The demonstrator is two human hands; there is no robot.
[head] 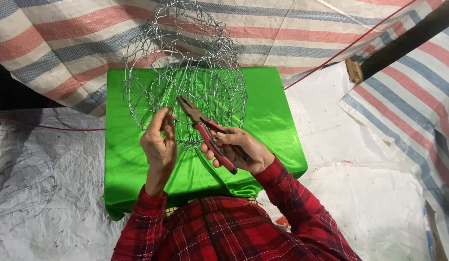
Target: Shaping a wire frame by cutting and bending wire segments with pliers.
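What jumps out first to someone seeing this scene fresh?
A bright green cloth fills the centre, with a rounded wire mesh basket standing on it. In front, the right hand grips red-handled pliers pointed at the mesh, while the left hand pinches its wire.

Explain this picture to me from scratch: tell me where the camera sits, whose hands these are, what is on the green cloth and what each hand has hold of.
There is no machine here. The single picture comes from a camera worn on a person's head, looking down at their own two hands and red plaid sleeves.

In front of them is a surface covered with a shiny green cloth. On it stands a rounded cage of silvery wire mesh, open and basket-like.

The left hand pinches the wire at the near edge of the mesh with its fingertips. The right hand grips a pair of pliers with red and black handles; their nose points into the mesh.

Around the cloth lie white plastic sheeting and striped tarpaulin in red, blue and white.
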